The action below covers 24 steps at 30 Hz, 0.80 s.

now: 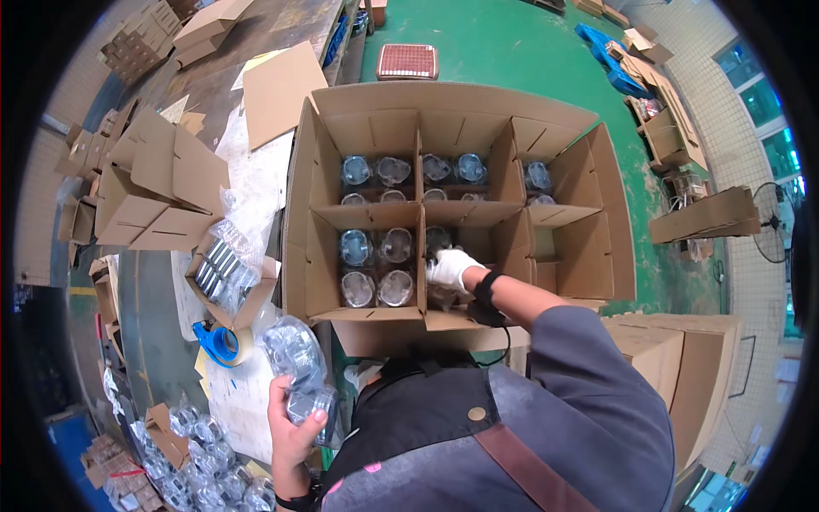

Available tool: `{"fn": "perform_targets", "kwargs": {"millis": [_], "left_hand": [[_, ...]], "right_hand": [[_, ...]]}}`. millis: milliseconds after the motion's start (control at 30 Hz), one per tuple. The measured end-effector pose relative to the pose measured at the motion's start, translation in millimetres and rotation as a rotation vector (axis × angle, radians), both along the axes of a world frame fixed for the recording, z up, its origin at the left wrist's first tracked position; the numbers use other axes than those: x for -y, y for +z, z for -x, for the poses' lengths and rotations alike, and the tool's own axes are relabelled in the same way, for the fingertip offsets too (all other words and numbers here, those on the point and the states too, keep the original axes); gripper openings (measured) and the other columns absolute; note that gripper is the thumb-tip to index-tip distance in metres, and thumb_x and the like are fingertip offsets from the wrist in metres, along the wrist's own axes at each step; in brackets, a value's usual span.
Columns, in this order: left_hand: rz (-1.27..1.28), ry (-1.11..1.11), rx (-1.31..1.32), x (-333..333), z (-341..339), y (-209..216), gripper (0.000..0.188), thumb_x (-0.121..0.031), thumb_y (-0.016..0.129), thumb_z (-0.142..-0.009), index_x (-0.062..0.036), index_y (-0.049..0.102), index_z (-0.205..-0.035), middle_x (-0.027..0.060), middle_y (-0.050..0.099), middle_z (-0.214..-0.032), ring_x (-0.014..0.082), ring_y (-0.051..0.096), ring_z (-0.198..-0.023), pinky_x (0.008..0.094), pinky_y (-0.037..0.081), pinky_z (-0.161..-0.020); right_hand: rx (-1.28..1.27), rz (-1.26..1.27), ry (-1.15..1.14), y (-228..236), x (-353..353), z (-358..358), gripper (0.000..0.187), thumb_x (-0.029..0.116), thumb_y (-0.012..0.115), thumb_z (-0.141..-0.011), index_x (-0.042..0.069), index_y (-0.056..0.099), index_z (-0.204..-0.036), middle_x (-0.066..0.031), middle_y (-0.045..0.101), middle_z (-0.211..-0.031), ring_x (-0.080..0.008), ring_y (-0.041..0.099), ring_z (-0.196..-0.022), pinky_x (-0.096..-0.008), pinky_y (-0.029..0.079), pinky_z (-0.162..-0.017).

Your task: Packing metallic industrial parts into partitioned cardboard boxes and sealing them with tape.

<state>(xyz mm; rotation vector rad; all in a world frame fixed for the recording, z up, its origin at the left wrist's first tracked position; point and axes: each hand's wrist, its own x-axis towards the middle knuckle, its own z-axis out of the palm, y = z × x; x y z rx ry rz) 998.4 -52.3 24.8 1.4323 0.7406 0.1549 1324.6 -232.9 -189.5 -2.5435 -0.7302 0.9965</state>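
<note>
A big open cardboard box (616, 213) with crossed cardboard dividers stands before me. Round clear containers in plastic wrap (395, 245) sit in several compartments, some bluish on top. My right hand (452, 270), in a white glove, reaches into the front middle compartment, its fingers curled low beside a clear container (438, 237). What lies under the fingers is mostly hidden. Left of the box's front edge, my bare left hand (294, 427) is closed around wrapped clear containers (299, 363), stacked one above another in crinkled plastic. The front right compartment (576, 253) shows bare cardboard.
A blue tape dispenser (219, 341) and a small carton (247, 303) of wrapped silvery tubes lie on the left table. Many bagged clear items (209, 465) are heaped at lower left. An open carton (158, 192) stands at left, tall cartons (691, 358) at right, a fan (770, 222) beyond.
</note>
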Motion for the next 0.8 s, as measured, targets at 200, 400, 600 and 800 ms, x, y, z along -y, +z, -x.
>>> {"fn": "perform_targets", "kwargs": {"millis": [200,400,600,800], "left_hand": [[-0.222,-0.637,-0.010,11,-129,28,0.057,-0.022,0.079,-0.072,-0.0044,0.048,-0.116,0.0097,0.059,-0.108,0.0162,0.055,-0.102,0.0314,0.044,-0.089],[-0.306,-1.048,-0.375,88,-270,-50,0.073,-0.046,0.073,-0.067,0.0056,0.053,-0.114,0.0217,0.063,-0.102,0.0255,0.062,-0.096,0.0355,0.049,-0.082],[-0.357,-1.174,-0.672,182,-351,-244,0.090,-0.055,0.059,-0.076,0.0052,0.034,-0.138,0.0281,0.050,-0.129,0.0381,0.054,-0.117,0.0395,0.043,-0.099],[-1.001,-1.495,-0.778,212,-325,-198,0.103,-0.048,0.063,-0.081,-0.0161,-0.004,-0.152,0.0211,0.018,-0.153,0.0356,0.029,-0.138,0.0473,0.038,-0.102]], "right_hand": [[-0.206,0.104,0.100,14,29,-5,0.049,0.043,0.070,-0.073,0.002,0.068,-0.099,-0.0235,0.066,-0.100,-0.0368,0.064,-0.096,-0.0403,0.050,-0.086],[-0.172,-1.147,-0.727,206,110,-32,0.029,0.018,0.058,-0.090,0.003,0.059,-0.115,-0.0120,0.064,-0.103,-0.0214,0.064,-0.089,-0.0334,0.055,-0.075],[0.244,-1.184,-1.216,238,243,46,0.021,0.014,0.052,-0.095,-0.001,0.056,-0.110,-0.0115,0.064,-0.099,-0.0194,0.065,-0.083,-0.0304,0.056,-0.069],[0.102,-0.909,-1.546,190,289,135,0.019,0.011,0.054,-0.093,-0.001,0.057,-0.108,-0.0105,0.062,-0.092,-0.0162,0.063,-0.077,-0.0272,0.054,-0.067]]}}
